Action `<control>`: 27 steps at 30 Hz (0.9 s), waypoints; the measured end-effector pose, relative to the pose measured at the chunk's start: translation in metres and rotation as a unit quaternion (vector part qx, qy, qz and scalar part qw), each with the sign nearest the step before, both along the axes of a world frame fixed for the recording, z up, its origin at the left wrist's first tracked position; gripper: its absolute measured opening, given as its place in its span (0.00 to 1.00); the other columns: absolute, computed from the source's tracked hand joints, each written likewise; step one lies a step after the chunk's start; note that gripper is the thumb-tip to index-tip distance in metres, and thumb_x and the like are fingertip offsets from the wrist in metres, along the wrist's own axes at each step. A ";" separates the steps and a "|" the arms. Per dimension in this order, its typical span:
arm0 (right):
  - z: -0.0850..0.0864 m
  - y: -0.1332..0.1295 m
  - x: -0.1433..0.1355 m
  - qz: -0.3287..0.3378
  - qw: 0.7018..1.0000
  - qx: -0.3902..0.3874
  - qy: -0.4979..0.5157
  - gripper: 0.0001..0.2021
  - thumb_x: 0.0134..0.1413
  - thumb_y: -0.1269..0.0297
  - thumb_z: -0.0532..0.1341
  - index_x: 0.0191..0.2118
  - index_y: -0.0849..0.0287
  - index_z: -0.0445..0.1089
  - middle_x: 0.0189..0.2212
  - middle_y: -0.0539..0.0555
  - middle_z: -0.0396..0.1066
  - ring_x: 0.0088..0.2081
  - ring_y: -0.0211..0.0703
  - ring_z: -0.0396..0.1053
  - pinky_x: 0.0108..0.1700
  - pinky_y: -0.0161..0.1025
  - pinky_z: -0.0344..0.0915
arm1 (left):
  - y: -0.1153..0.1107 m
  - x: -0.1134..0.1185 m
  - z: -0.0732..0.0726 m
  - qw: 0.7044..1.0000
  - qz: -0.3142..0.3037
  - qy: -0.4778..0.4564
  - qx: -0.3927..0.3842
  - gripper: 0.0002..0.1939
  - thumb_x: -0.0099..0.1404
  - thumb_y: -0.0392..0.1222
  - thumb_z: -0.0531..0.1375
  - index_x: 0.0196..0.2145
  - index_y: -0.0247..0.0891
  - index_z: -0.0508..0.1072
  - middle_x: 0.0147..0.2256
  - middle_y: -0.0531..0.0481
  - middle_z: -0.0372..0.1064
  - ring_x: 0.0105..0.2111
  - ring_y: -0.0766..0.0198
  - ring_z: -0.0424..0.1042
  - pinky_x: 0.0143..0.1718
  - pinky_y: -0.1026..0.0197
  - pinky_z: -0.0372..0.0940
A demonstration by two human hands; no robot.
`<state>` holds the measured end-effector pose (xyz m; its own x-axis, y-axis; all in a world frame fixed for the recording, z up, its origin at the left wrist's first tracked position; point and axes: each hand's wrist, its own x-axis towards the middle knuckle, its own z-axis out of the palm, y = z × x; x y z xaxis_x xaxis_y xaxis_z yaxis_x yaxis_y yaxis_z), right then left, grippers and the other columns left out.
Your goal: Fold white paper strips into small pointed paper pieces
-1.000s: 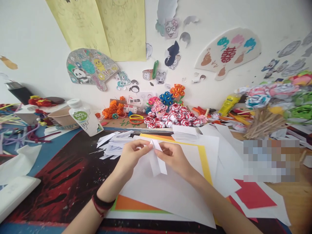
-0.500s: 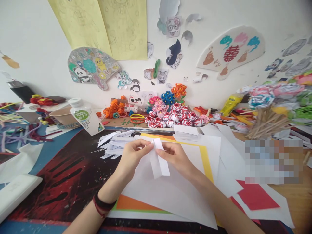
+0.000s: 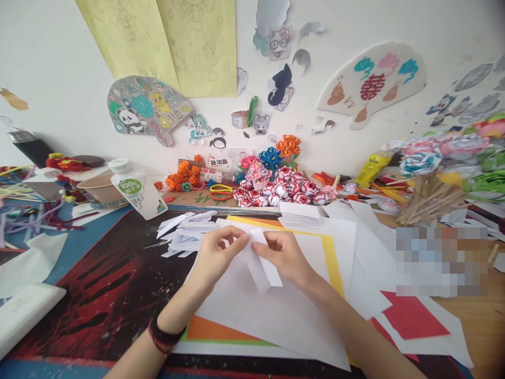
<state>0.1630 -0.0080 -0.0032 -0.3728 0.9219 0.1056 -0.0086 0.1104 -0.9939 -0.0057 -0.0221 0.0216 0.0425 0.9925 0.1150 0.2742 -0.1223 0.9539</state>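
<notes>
With the dial centred on the held paper, a white case (image 3: 31, 316) is seen between eight and nine o'clock on the worktop (image 3: 84, 239). At ten o'clock a white bottle (image 3: 138, 195) with a green label is stood, leaning slightly, and nearer, also towards ten, a loose heap of cut white strips (image 3: 185, 234) is spread on a dark mat (image 3: 130, 252).

At nine o'clock the left hand (image 3: 219, 252) is placed, a dark band (image 3: 168, 334) worn at its wrist; its thumb and forefinger are pinched together at the paper's upper end.

At the dial's centre the folded white strip (image 3: 271, 271) is held, raised over a large white sheet (image 3: 292, 316). Two narrow, plain panels are shown, straight-edged and joined near the top: the front one is brightly lit and slanted down towards five o'clock, the rear one greyed by shadow and partly covered. The exact fold under the fingertips cannot be made out.

At three o'clock the front panel is gripped by the right hand (image 3: 286, 255), the thumb laid flat across it and the fingers curled behind. Towards one o'clock a stack of white paper (image 3: 300, 215) is seen; between three and four, a piece of red paper (image 3: 416, 316) is laid.
</notes>
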 end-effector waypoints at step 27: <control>0.006 -0.003 0.002 0.015 0.999 0.037 -0.024 0.17 0.50 0.53 0.62 0.20 0.62 0.65 0.19 0.47 0.54 0.22 0.34 0.52 0.23 0.33 0.50 | -0.006 0.005 -0.003 0.973 -0.055 0.178 0.140 0.15 0.69 0.44 0.48 0.24 0.39 0.57 0.22 0.56 0.54 0.23 0.68 0.54 0.27 0.64 0.50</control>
<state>0.1653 -0.0110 0.0024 -0.4066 0.9006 0.1538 0.0337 0.1831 -0.9825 -0.0009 -0.0277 0.0190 0.2328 0.9118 0.3382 0.5513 -0.4102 0.7265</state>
